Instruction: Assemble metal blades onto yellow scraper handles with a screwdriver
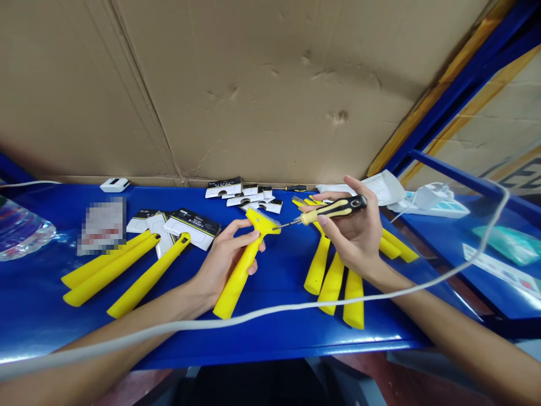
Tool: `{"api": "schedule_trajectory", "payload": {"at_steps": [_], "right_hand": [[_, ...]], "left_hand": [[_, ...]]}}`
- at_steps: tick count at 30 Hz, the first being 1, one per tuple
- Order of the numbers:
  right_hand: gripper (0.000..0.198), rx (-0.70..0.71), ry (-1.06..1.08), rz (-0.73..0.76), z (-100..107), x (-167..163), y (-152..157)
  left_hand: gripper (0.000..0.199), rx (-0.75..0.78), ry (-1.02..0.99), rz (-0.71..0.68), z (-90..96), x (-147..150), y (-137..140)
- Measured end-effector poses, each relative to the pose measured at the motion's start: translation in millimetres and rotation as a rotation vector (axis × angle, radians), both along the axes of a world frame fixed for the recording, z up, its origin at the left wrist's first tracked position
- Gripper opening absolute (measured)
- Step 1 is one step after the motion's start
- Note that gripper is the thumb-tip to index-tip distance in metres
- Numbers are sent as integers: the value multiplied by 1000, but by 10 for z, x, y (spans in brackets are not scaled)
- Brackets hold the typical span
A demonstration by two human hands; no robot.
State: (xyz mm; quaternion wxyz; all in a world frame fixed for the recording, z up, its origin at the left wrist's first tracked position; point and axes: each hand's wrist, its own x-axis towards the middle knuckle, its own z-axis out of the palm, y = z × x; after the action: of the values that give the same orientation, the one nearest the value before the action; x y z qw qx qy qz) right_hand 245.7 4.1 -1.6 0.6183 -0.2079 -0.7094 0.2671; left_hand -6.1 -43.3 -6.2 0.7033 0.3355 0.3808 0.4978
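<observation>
My left hand [226, 256] grips a yellow scraper [240, 273] by its upper handle, with the head tilted up and away from me. In my right hand [359, 231] is a screwdriver [332, 210] with a black and cream handle. Its shaft points left, and the tip meets the right side of the scraper's head; whether it sits in a screw is too small to tell. Under and beside my right hand lie several more yellow scrapers [332, 285], partly hidden by it. Left of my left hand, other yellow scrapers [147, 276] have their heads in black-and-white card sleeves [192, 226].
Loose card sleeves [243, 193] and another screwdriver [296, 188] lie at the back of the blue table [270, 332]. A white cable [296, 306] crosses low in front of my forearms. A power strip [439, 204] is at right; a clear plastic bag [23, 230] is at left.
</observation>
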Motion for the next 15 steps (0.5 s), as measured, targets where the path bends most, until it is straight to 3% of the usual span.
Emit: {"api": "schedule_trajectory", "payload": {"at_steps": [5,10,15], "right_hand": [[67,91,-22,-115,2,24,18],[61,13,-32,-4,25,25,27],[45,33,-7,-49,19,11,28]], "left_hand": [[36,-16,18,7,12,1,1],[38,-10,-5,30,51,25,-7],[38,-27,-2,55,67,16,4]]}}
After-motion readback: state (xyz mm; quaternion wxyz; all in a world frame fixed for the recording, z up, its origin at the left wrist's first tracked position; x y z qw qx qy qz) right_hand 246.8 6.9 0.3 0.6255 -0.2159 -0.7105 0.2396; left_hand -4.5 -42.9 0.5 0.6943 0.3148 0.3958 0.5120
